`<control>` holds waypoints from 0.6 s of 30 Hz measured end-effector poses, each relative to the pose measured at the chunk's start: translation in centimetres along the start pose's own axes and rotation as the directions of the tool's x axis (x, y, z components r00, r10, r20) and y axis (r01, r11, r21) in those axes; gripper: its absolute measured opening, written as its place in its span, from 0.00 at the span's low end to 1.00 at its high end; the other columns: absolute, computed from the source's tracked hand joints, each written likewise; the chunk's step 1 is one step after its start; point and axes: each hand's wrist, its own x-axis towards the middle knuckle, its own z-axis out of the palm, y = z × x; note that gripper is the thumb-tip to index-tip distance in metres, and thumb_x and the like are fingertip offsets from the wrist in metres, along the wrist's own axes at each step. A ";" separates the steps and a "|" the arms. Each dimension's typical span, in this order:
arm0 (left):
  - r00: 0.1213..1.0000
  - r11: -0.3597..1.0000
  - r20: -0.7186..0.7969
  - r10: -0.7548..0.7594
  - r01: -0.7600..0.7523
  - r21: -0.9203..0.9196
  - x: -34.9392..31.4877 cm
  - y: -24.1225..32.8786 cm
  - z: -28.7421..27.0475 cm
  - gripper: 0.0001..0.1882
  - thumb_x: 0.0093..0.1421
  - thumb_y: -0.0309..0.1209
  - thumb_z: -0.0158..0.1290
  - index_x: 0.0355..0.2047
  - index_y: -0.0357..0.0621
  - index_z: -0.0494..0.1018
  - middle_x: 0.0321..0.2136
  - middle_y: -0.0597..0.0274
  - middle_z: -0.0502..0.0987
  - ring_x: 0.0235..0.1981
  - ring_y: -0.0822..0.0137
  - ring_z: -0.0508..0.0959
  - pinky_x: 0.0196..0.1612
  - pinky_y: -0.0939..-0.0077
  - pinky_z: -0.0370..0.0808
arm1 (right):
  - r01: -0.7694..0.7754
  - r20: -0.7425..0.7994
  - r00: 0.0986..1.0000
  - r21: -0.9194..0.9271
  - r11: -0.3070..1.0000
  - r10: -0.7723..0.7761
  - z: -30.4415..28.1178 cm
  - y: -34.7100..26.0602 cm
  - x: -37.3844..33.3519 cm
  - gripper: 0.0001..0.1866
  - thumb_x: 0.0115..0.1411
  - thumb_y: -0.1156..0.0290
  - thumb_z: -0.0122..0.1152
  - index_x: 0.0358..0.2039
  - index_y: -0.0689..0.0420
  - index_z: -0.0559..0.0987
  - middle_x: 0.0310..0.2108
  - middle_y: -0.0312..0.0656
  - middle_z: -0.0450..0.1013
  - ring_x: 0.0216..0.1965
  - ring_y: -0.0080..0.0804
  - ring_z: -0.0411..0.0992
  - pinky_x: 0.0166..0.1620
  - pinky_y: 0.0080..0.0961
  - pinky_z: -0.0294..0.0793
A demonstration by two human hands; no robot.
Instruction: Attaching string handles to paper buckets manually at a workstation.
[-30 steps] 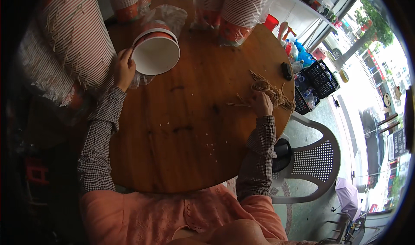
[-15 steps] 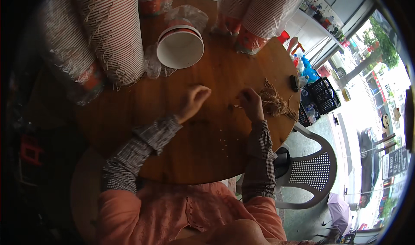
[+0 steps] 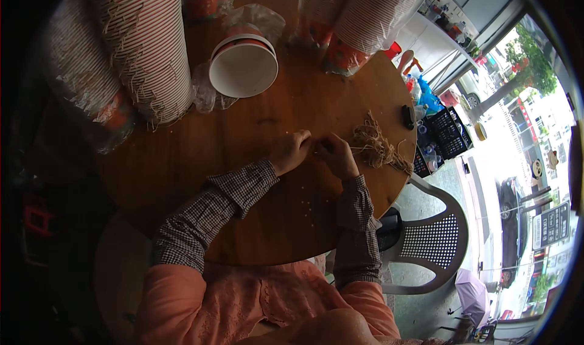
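Observation:
Over the middle of the round wooden table (image 3: 243,138), my left hand (image 3: 291,153) and my right hand (image 3: 336,155) meet almost fingertip to fingertip. Both are closed in a pinch. A thin straw-coloured strand shows at my right fingers; what the left fingertips hold is too small to make out. Just right of my right hand lies a loose, tangled bundle of straw-coloured twine (image 3: 378,145). Beyond my hands, a white paper bowl (image 3: 244,70) with a red outside lies on its side, its mouth toward me, at the end of a plastic-wrapped stack.
Tall stacks of paper bowls (image 3: 152,53) stand at the left, one with strands poking out between its rims. Wrapped stacks (image 3: 371,22) stand at the far right. A small black object (image 3: 407,117) lies near the right edge. Beside the table are a grey chair (image 3: 431,238) and black crates (image 3: 449,131).
My hands have come together; the left moved right toward the right hand, which shifted slightly left. The whole view has shifted a little. The twine bundle and bowls stay in place.

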 end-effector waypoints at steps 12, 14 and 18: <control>0.986 0.983 -0.152 0.076 -0.100 -0.156 0.7 -1.5 0.5 0.02 0.58 0.23 0.51 0.30 0.38 0.69 0.28 0.52 0.75 0.30 0.55 0.77 0.34 0.65 0.74 | 0.040 -0.143 0.988 -0.079 0.996 -0.051 0.9 -0.6 0.5 0.05 0.58 0.74 0.59 0.32 0.63 0.76 0.25 0.39 0.75 0.28 0.21 0.73 0.31 0.21 0.73; 0.978 0.983 -0.163 0.126 -0.145 -0.110 1.0 -1.2 0.2 0.03 0.57 0.22 0.52 0.31 0.39 0.69 0.29 0.53 0.75 0.30 0.55 0.77 0.34 0.65 0.74 | 0.093 -0.162 0.979 -0.192 0.977 -0.125 0.8 0.3 0.6 0.05 0.58 0.74 0.58 0.32 0.62 0.76 0.25 0.40 0.74 0.28 0.21 0.73 0.31 0.22 0.73; 0.914 0.952 -0.283 0.290 -0.246 0.181 3.1 -3.7 -2.7 0.15 0.53 0.22 0.56 0.40 0.40 0.67 0.39 0.49 0.72 0.42 0.52 0.74 0.43 0.64 0.72 | -0.003 -0.294 0.953 -0.265 0.964 -0.077 1.0 0.8 0.9 0.05 0.59 0.73 0.57 0.32 0.62 0.77 0.24 0.36 0.74 0.25 0.18 0.70 0.29 0.19 0.70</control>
